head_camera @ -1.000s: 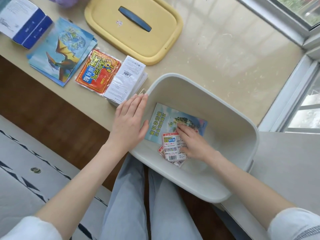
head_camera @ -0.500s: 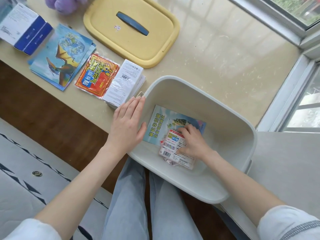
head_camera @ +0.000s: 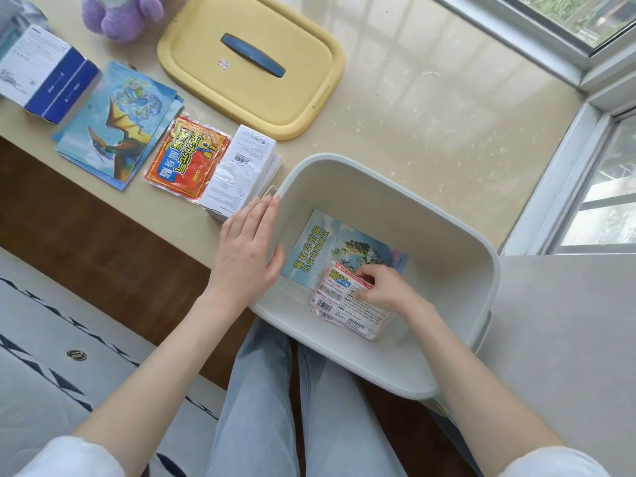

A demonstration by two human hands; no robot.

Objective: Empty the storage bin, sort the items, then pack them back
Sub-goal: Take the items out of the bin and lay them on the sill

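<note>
Lying beneath right hand [head_camera: 382, 291], pink packets [head_camera: 339, 309]

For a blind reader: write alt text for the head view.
The right hand pinches small white packets inside a pale storage bin; the left hand rests flat on its rim. A yellow lid lies on the counter beyond.

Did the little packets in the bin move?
Yes. The packets gripped by the right hand turned and slid slightly toward the near wall of the bin, away from the brochure.

Pale grey bin [head_camera: 447, 232], yellow lid [head_camera: 296, 98] with blue handle [head_camera: 253, 60], purple plush [head_camera: 120, 15]
</note>
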